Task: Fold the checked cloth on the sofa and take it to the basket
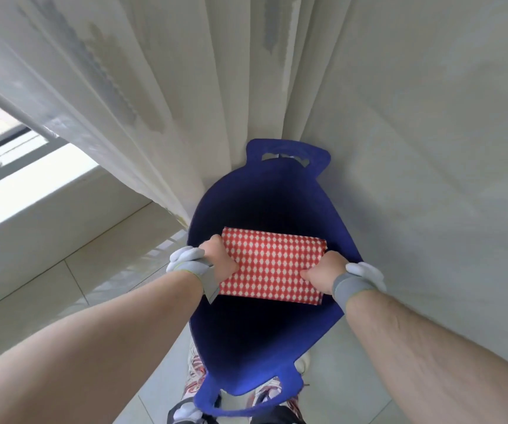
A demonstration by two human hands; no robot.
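Two hands grip the folded red-and-white checked cloth (272, 264) over the mouth of the deep blue felt basket (332, 209). My left hand (219, 258) has its fingers curled round the cloth's left edge; my right hand (326, 272) pinches the right edge. Beyond my fingers, a cream curtain (185, 87) hangs behind the basket.

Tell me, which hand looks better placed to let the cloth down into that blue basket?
Neither clearly: left hand and right hand grip opposite ends of the folded checked cloth, level over the basket mouth. Probably both lower together.
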